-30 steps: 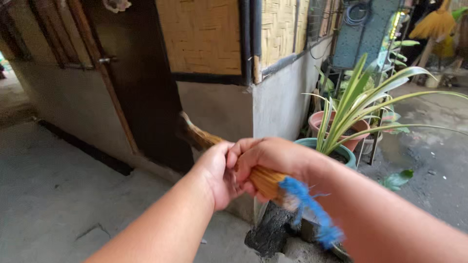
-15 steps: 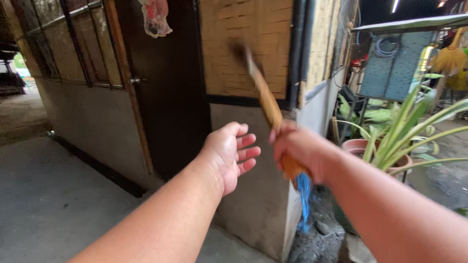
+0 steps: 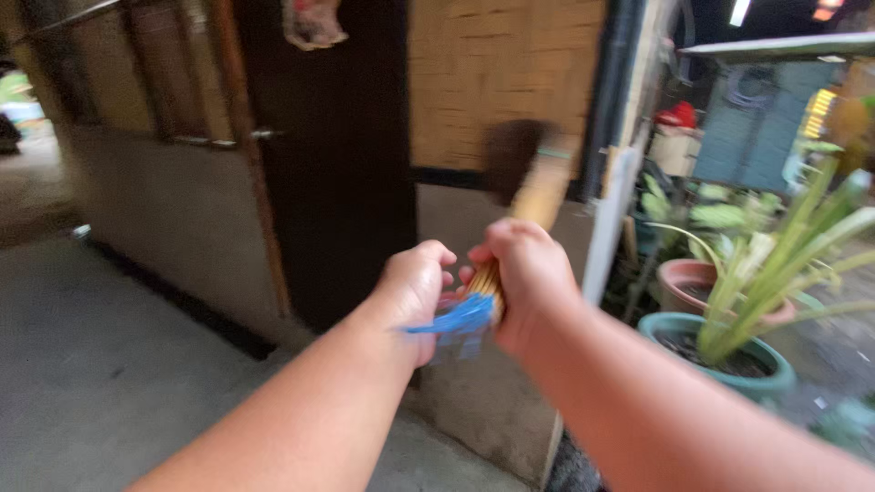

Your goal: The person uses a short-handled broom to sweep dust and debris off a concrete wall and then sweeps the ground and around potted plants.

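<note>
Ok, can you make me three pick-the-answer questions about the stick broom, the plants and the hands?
1. Where is the teal round plant pot?
A. right of the hands
B. left, by the door
C. on the roof

2. What colour is the frayed string at the end of the tan stick broom?
A. red
B. blue
C. white

3. How is the right hand?
A. open and flat
B. closed round the broom
C. inside the pot

Answers: 1 A, the pot sits at the right edge. 2 B, the strands are bright blue. 3 B, its fingers wrap the bundle, with the left hand close beside.
</note>
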